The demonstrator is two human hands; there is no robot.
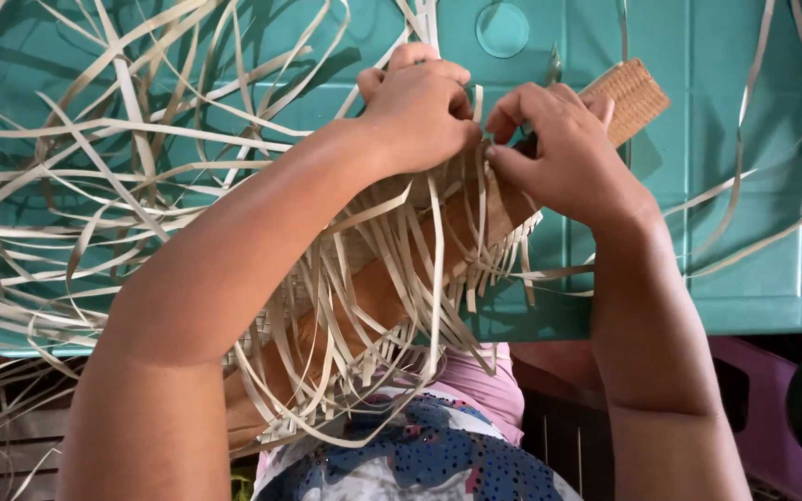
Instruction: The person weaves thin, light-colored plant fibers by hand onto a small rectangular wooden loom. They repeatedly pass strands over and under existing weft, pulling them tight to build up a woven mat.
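Observation:
A long, narrow woven piece (631,93) of pale flat strips lies slanted from my lap up onto a green plastic table (744,186). Many loose strip ends (392,278) hang from its sides. My left hand (420,107) presses down on the weave near its middle, fingers curled over it. Right beside it, my right hand (559,153) pinches a single strip (478,190) between thumb and forefinger. The two hands almost touch. The woven band's far end sticks out past my right hand.
A big loose tangle of pale strips (95,176) covers the left of the table. A few single strips (754,246) trail across the right side. A purple plastic seat (763,399) shows at lower right, dark wooden slats (11,445) at lower left.

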